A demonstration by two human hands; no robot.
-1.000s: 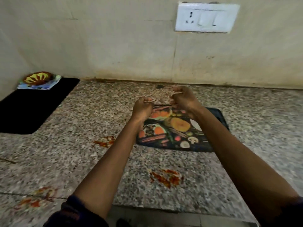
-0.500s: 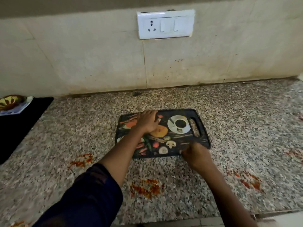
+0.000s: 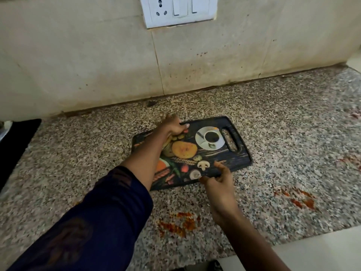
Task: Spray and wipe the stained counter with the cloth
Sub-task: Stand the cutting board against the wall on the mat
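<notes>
Desk (image 3: 283,133) speckled granite, red stains (image 3: 176,224) near front edge | left hand (image 3: 173,125) grips cutting board (image 3: 232,155) far edge | right hand (image 3: 218,182) loosely spread, fingertips touching near edge | tiled wall, socket (image 3: 178,10) behind

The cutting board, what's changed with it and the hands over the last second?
Both hands came down from above it: the left hand moved to the cutting board's far edge and grips it; the right hand dropped to the near edge, fingers now open. The board stays flat on the counter; the red stains remain unwiped.
</notes>
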